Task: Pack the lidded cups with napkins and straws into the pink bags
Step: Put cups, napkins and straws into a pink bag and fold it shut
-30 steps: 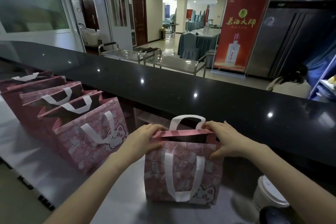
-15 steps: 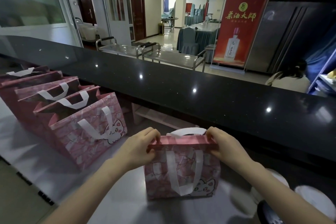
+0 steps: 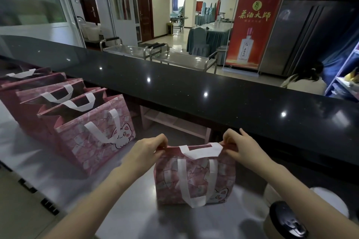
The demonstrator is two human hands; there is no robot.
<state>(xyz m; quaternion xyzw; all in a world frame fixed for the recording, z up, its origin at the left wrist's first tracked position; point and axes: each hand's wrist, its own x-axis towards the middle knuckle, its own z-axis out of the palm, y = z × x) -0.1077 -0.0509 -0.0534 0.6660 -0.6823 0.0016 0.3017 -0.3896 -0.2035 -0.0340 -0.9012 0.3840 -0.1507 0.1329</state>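
- A pink bag [image 3: 195, 178] stands on the steel worktop [image 3: 124, 207], its top edges pressed together.
- The left hand [image 3: 144, 150] pinches its left corner, the right hand [image 3: 243, 148] its right.
- A black-lidded cup [image 3: 287, 221] sits near the right forearm.

Bag [image 3: 194, 178] stands on worktop [image 3: 126, 209], centre-front, just before raised counter [image 3: 194, 93]. L hand [image 3: 143, 151] pinches its top-left corner, R hand [image 3: 246, 149] its top-right. Row of bags [image 3: 93, 137] to the left, one behind another, running back-left. Lidded cup [image 3: 287, 221] at front right; second cup [image 3: 330, 200] just behind it, both right of bag. Carts [image 3: 174, 58] & banner [image 3: 252, 25] beyond counter.
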